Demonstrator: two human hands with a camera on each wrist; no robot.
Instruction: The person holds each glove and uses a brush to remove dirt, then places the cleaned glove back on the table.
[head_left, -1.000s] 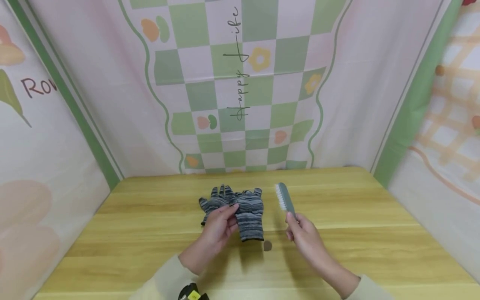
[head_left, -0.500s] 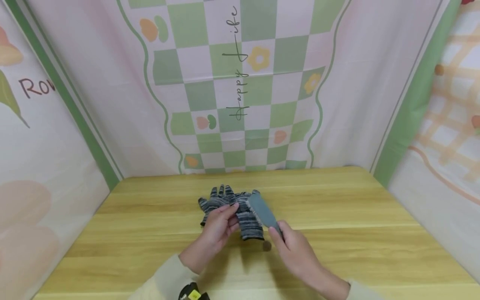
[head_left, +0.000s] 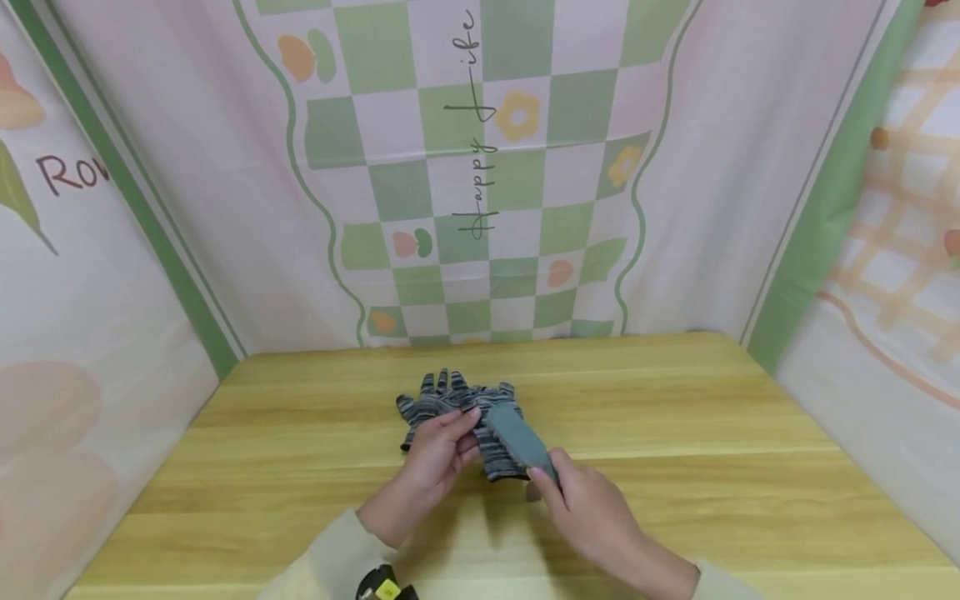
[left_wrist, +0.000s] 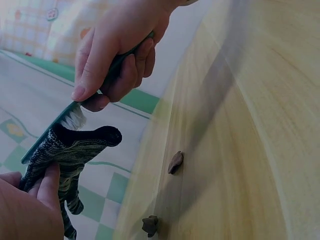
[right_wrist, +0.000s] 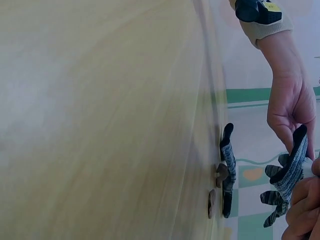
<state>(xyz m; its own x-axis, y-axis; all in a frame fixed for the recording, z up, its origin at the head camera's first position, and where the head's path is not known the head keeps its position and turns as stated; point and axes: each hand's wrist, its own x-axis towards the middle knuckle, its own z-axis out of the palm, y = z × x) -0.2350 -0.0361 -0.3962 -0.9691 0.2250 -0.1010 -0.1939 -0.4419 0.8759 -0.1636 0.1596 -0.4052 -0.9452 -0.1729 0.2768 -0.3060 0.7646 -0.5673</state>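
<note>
My left hand (head_left: 437, 454) pinches a grey-and-black striped knit glove (head_left: 491, 460) by its side, and the glove is held up off the table, cuff toward me. In my right hand (head_left: 592, 504) is a grey-green brush (head_left: 517, 435), gripped by its handle. Its white bristles (left_wrist: 74, 118) lie against the glove near the cuff, as the left wrist view shows. The brush's back covers part of the glove in the head view. A second matching glove (head_left: 426, 407) lies on the table behind my left hand, fingers pointing away.
Two small brown lumps rest on the wooden table (head_left: 675, 400): one lump (left_wrist: 175, 162) farther right, another lump (left_wrist: 149, 225) close to the lying glove. Patterned cloth (head_left: 517, 167) stands behind the table and along both sides.
The right hand has brought the brush leftward from beside the held glove onto it, then slid it slightly down toward the cuff. My left hand has stayed nearly still.
</note>
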